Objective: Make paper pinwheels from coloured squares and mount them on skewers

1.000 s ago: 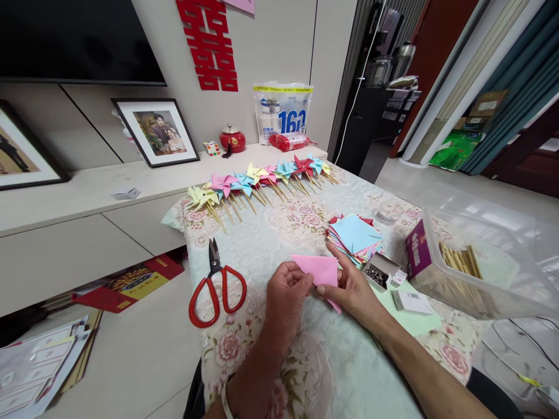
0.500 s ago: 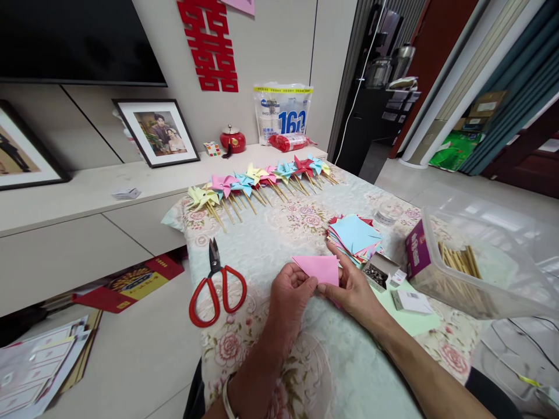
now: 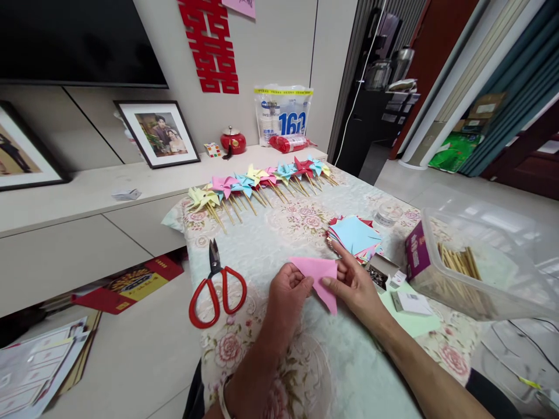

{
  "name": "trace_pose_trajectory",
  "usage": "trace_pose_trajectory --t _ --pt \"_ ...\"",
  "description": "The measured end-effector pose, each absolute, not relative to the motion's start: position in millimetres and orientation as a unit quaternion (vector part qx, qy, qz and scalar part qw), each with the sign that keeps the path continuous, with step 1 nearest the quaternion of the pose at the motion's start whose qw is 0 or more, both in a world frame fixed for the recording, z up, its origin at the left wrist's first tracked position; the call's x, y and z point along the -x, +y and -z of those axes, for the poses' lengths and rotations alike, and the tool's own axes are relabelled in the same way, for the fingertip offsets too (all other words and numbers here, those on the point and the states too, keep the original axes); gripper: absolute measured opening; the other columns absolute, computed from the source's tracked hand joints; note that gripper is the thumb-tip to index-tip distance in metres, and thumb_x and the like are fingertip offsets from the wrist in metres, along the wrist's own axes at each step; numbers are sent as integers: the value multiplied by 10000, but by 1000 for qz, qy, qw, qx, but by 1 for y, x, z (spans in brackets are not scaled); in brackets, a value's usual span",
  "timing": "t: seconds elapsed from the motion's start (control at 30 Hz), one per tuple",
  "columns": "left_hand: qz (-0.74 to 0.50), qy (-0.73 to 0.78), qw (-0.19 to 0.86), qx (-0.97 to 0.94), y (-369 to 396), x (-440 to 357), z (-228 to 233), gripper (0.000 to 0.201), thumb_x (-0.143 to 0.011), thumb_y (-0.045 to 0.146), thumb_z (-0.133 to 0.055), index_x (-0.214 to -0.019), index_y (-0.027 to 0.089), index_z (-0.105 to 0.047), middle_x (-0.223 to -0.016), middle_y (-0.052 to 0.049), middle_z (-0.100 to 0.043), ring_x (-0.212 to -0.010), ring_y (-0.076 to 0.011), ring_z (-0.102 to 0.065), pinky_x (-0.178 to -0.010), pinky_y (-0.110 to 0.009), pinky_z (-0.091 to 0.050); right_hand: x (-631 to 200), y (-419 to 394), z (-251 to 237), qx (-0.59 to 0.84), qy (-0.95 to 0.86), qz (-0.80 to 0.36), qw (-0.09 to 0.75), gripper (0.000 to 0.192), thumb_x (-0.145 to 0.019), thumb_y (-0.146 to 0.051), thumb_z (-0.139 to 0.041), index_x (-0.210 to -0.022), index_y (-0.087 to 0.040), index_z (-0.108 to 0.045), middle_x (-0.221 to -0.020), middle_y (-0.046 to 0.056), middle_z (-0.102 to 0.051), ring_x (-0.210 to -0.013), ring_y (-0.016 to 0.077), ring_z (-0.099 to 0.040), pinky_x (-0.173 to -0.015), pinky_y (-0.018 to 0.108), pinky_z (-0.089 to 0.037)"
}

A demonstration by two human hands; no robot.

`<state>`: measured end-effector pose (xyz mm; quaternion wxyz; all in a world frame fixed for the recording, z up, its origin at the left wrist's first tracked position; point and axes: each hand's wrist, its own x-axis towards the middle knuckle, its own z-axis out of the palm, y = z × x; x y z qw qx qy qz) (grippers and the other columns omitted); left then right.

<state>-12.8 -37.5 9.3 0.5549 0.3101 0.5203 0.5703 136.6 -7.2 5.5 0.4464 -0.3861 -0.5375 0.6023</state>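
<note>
Between my two hands is a pink paper sheet [image 3: 318,272], bent over with one pointed corner hanging down. My left hand [image 3: 289,291] pinches its left side between thumb and fingers. The right side is gripped by my right hand [image 3: 353,285], thumb in front and fingers behind. Red-handled scissors [image 3: 215,285] lie on the flowered tablecloth to the left, blades pointing away. Just beyond my right hand sits a stack of coloured paper squares [image 3: 356,234], a blue one on top. A small box of metal pins [image 3: 379,273] is partly hidden by that hand.
Finished paper pinwheels [image 3: 257,177] on sticks lie in a row along the table's far edge. At the right, a clear plastic bin [image 3: 441,279] holds wooden sticks [image 3: 460,262]. A small white box [image 3: 411,302] rests on green paper [image 3: 419,323]. A tape roll [image 3: 388,214] lies behind.
The pink paper has shifted in my fingers; its lower corner now hangs in view below my right thumb. My hands have moved only slightly.
</note>
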Motion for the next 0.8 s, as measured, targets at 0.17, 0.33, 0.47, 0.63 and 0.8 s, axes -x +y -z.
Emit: trace_pose_trajectory --t 0.17,0.33,0.47,0.63,0.8 --pt "-546 509 562 -357 -39 15 -3 164 -683 192 -681 -838 164 -634 -690 2 -665 -632 -138 -590 -611 -243 -466 -141 -2 -1 398 -542 -575 466 839 -741 -338 -811 -1462 -200 -404 -775 -29 -621 -670 137 -572 -621 266 -435" --pt "-542 506 563 -366 -39 12 0 203 -680 208 -703 -870 168 -645 -735 -20 -702 -671 -161 -632 -642 -265 -497 -141 -1 -1 413 -545 -559 470 768 -715 -321 -823 -1397 -181 -498 -697 -50 -575 -596 118 -518 -567 254 -390" --pt "-547 507 574 -338 -40 10 -4 183 -651 223 -724 -805 167 -641 -685 -16 -698 -610 -157 -625 -577 -255 -491 -140 -2 -1 413 -548 -552 473 715 -713 -307 -827 -1358 -193 -539 -691 -48 -571 -587 116 -512 -558 255 -389" --pt "-559 512 568 -319 -40 10 -6 196 -631 203 -742 -799 158 -651 -660 -15 -712 -573 -141 -618 -545 -234 -487 -140 -2 3 411 -553 -552 470 670 -735 -339 -810 -1336 -187 -558 -698 -38 -590 -593 124 -529 -558 260 -398" --pt "-551 516 575 -315 -41 11 -6 194 -641 245 -742 -784 150 -651 -632 -16 -707 -536 -131 -607 -521 -231 -485 -140 -3 4 410 -548 -556 471 623 -733 -328 -823 -1291 -180 -588 -687 -43 -587 -586 115 -530 -554 249 -401"
